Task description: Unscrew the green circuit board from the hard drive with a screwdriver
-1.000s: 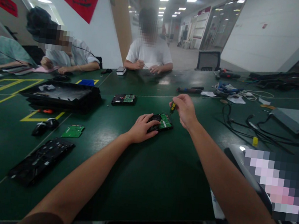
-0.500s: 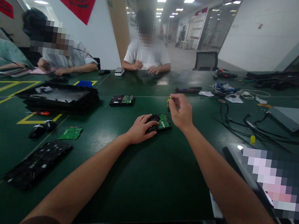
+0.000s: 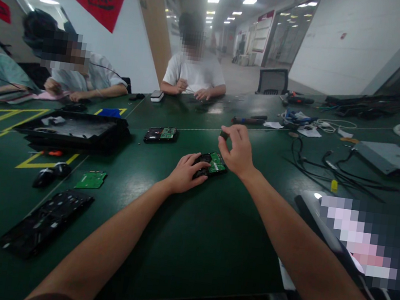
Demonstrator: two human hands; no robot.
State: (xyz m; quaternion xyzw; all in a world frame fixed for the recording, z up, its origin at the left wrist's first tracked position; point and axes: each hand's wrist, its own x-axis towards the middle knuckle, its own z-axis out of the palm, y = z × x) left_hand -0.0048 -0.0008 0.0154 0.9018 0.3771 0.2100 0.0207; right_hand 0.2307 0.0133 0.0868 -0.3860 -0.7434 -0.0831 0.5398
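A hard drive with a green circuit board lies on the dark green table. My left hand rests over its left part, thumb and fingers curled around it and gripping it against the table. Above the drive's right end, my right hand pinches a small, slim screwdriver; only a dark bit of it shows at the fingertips, and its tip is hard to make out. A second hard drive sits farther back. To the left lies a loose green circuit board.
Black trays are stacked at the left, near a black mouse and a black plastic frame. Cables, a grey metal box and a laptop occupy the right. Co-workers sit across the table and at the left.
The view has shifted slightly. My right fingers have turned the screwdriver, and its yellow part no longer shows. My left hand keeps its place on the hard drive.
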